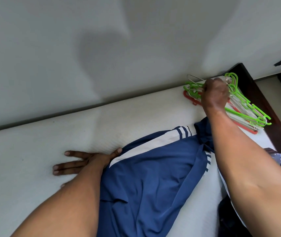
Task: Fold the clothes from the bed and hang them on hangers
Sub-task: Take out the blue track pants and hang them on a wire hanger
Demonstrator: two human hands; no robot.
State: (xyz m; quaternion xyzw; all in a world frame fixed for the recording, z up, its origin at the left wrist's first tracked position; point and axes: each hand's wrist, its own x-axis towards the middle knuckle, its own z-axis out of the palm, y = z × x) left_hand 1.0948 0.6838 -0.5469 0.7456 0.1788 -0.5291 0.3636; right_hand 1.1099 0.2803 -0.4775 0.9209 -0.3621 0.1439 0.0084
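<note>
Bed corner, looking down. Blue sports shirt with white striped sleeve panels (153, 177) lies rumpled and unfolded on the white ribbed mattress (33, 151), long axis running from 6 o'clock up toward 1 o'clock, collar end farthest from the person. Left hand (85, 161) rests flat on the mattress at the shirt's 9 o'clock edge, fingers straight and spread, thumb just touching the fabric; it holds nothing and looks like a prop for the lean. Right hand (215, 94) is stretched out to 1 o'clock, past the collar, onto the heap of green, red and pale plastic hangers (244, 100) in the mattress corner against the dark wooden bed frame (259, 93). Its fingers are curled in among the hook ends, where thin wire hooks (194, 79) also show (fingertips are hidden behind the knuckles, so which hanger they hold I cannot tell). The heap's long axis runs 10 to 4 o'clock, roughly along the frame. Judgement: the right hand is the only one near the hangers, and one must be drawn back toward 7 o'clock to reach the shirt; tangled hooks may drag several along.
</note>
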